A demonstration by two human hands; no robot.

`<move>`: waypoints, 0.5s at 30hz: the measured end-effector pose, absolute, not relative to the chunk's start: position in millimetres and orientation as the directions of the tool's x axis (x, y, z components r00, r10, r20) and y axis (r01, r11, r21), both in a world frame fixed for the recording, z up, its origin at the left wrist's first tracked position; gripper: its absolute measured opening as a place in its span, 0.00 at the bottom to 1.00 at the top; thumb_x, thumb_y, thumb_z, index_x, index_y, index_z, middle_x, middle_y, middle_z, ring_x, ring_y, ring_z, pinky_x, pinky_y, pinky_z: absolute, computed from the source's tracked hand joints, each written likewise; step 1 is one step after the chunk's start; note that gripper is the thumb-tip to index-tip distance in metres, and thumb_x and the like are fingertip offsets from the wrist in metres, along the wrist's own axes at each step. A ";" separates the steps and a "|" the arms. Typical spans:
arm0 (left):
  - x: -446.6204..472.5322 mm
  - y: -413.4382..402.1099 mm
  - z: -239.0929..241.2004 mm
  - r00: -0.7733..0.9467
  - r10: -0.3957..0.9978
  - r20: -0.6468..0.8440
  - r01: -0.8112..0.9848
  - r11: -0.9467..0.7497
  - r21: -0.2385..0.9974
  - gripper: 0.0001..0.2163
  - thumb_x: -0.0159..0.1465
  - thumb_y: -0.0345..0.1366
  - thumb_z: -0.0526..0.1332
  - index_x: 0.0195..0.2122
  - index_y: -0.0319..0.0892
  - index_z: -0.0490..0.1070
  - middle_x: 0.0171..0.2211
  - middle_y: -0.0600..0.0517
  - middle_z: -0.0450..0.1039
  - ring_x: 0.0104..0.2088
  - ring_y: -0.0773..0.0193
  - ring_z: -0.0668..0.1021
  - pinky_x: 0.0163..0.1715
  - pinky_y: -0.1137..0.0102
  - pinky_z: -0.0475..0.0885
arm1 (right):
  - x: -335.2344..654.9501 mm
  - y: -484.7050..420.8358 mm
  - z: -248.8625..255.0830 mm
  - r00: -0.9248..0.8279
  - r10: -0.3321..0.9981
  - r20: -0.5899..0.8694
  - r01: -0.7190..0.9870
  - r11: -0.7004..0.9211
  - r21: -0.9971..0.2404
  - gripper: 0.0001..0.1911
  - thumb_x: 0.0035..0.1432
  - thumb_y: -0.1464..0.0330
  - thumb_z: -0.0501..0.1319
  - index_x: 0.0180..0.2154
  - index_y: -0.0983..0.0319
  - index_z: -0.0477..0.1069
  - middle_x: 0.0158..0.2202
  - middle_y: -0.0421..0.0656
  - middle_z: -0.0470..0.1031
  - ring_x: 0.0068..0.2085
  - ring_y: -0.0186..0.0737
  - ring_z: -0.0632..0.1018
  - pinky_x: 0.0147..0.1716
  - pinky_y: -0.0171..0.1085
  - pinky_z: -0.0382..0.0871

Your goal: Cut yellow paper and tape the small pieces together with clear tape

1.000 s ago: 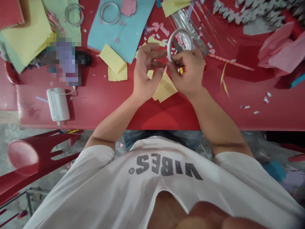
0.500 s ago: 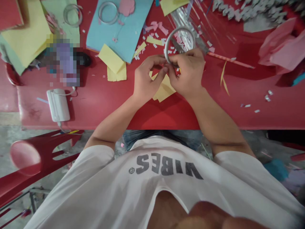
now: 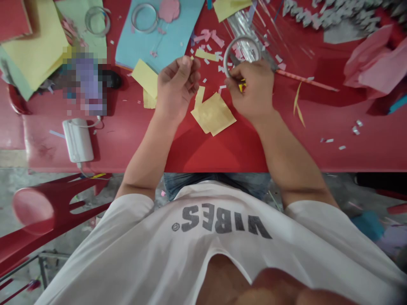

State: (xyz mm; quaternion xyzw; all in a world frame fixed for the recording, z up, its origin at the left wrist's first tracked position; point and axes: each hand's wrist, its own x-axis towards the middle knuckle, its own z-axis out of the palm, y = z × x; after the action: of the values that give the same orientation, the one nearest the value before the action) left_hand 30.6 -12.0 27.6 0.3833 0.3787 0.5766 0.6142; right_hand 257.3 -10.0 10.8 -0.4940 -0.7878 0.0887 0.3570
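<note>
- a white plastic charger (image 3: 78, 140) with a thin white cable lies well left of a square of pale yellow paper (image 3: 213, 113), on a red table (image 3: 95, 159)
- a pale blue card sheet (image 3: 159, 42) sits up and left of the square, bearing a clear tape ring (image 3: 144, 18) and a pink paper cut-out (image 3: 169, 10)
- a yellow paper rectangle (image 3: 144, 73) lies left of the square, partly under the left hand's reach
- the left hand (image 3: 177, 87) has just drawn away from the right and now hovers left of the square, clenched with fingers curled in; whether it pinches anything, i cannot tell
- the square now lies uncovered, just below and between both hands, touching neither
- the right hand (image 3: 251, 87) hovers just above the square, fingers closed, grasping a small yellow piece (image 3: 242, 87), with a narrow white tape roll (image 3: 242, 54) touching its fingers
- pink and white paper scraps (image 3: 206, 42) are strewn up and left of the roll
- a slim pink striped stick (image 3: 307, 79) runs right from the hand
- crumpled pink tissue paper (image 3: 372, 57) lies far right of the square
</note>
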 end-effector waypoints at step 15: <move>53.4 -35.0 29.9 0.214 0.975 0.056 -0.320 0.016 0.947 0.21 0.57 0.22 0.59 0.46 0.48 0.82 0.48 0.56 0.82 0.41 0.66 0.78 0.43 0.71 0.71 | 250.1 -36.0 36.6 -0.106 0.895 0.434 0.674 0.386 -0.630 0.07 0.76 0.61 0.54 0.50 0.54 0.65 0.50 0.44 0.75 0.44 0.44 0.80 0.51 0.47 0.77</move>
State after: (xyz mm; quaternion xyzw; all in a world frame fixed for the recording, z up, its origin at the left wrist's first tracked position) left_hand 53.4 -35.0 29.9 0.4698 0.3485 0.5211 0.6215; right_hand 250.1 -36.0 36.6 -0.5365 -0.7308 0.1385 0.3987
